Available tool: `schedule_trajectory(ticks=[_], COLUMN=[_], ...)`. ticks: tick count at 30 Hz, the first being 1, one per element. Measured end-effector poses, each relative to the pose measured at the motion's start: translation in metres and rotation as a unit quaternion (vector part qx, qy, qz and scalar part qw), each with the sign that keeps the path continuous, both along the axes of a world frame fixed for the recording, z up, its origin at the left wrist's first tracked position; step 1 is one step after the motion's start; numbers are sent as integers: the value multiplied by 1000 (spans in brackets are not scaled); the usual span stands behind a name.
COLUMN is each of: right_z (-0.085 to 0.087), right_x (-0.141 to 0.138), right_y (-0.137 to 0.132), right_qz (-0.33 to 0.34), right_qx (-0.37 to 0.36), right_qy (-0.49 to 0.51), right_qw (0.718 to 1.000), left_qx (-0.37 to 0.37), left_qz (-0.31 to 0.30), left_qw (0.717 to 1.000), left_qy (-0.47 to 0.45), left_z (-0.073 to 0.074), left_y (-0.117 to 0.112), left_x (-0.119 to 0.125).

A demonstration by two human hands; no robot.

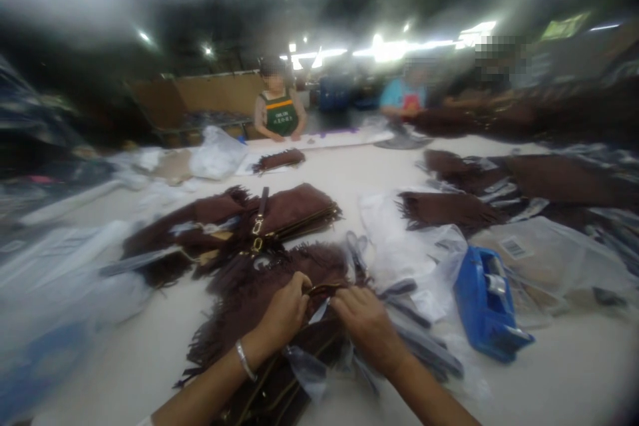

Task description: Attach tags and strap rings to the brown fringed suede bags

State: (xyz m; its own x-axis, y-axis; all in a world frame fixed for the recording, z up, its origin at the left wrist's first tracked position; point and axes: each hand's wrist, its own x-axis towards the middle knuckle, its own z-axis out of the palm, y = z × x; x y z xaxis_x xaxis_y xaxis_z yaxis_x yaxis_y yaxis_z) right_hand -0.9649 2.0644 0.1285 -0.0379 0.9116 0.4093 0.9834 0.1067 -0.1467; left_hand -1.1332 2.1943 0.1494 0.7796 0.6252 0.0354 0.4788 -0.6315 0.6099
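Note:
A brown fringed suede bag lies on the white table right in front of me. My left hand, with a silver bangle on its wrist, is closed on the bag's top edge by the zip. My right hand pinches the same edge from the right, with clear plastic wrap under both hands. Another brown fringed bag with a strap and gold clasp lies just beyond.
A blue tape dispenser sits to my right among clear plastic bags. More brown fringed bags pile up at the right and far side. Across the table stand a person in a green apron and other people.

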Motion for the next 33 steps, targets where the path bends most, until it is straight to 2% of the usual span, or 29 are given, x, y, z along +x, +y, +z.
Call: schedule_trajectory(ticks=[3,5,7,10,14,18,22,28,33], right_z=[0,-1,-3,-8,-12,-4,2,-1,2], right_x=[-2,-1,0,0,-1,-3,-5,-2,-4], right_y=[-12,-17,-19,-17,-9,3,11,7,10], right_qz=[0,-17,-16,-16,-53,-116,-157,-150,-162], right_qx=[-53,-75,-92,-102,-99,-142,-173,-171,-166], right_qy=[-2,14,25,43,74,77,86,128,121], right_qw=[999,997,995,994,991,980,969,965,965], left_qx=[49,109,167,194,189,171,193,219,224], left_qz=[-47,-110,-140,-97,-58,-81,-97,-139,-129], left_qw=[998,987,972,964,968,968,964,958,958], left_qy=[-9,33,91,153,156,167,154,119,121], left_z=[8,16,23,25,13,1,-1,1,-2], left_y=[-4,-4,-3,-3,-10,-6,2,0,-2], left_x=[1,3,5,11,19,22,22,20,13])
